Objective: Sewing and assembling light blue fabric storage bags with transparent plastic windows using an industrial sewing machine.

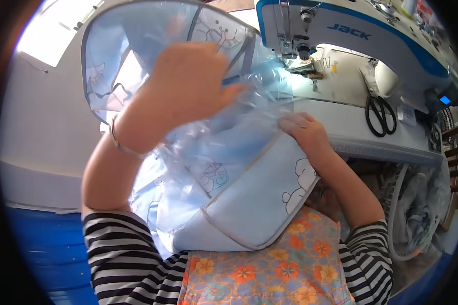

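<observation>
Progress: apparently partway, grey edging [222, 230] on, clear film [264, 99] rumpled, remainder unclear | Blue fabric piece [259, 193]: soft, cartoon-printed, sprawling eleven to six o'clock (sewing machine [320, 30] at one) | Left hand [188, 84], eleven: blurred, grip untellable | Right hand [306, 134], three: fingers resting on film edge, pinch untellable

Landmark: scissors [374, 97], black handles, lying on white worktop [323, 113]. Just right of scissors: small pale box [406, 115]; farther right, blue-lit display [445, 99]. Left of blades: small orange piece [334, 68]. Below and right of scissors: white basket [393, 203], greyish material [416, 209] inside, kind unclear. Right of scissors, well apart: brown slatted chair [456, 153], partly cut off by dark rim of view.
</observation>
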Demonstrator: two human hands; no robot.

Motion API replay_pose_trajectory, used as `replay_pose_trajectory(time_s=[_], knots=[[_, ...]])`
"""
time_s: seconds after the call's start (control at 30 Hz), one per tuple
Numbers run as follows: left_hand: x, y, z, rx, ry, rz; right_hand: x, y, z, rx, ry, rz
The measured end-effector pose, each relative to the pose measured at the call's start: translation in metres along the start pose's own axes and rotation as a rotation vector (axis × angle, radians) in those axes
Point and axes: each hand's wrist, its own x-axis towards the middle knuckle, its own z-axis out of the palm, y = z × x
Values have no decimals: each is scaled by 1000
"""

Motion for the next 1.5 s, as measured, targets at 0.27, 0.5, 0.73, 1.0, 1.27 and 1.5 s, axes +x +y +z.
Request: replay_pose_trajectory(time_s=[0.27,0.5,0.73,1.0,1.27,1.5], knots=[[-58,-36,95,286,-193,161,2,-3,4,-12,105,5],[63,-54,77,315,847,87,3,-4,4,1,97,-43],[2,39,127,-16,516,321,0,1,7,-61,89,-2],[7,-9,185,-274,561,453,16,-21,19,-75,110,32],[9,-26,187,-227,607,516,8,-13,23,48,151,101],[-6,-14,165,-265,594,491,12,-16,4,73,79,78]])
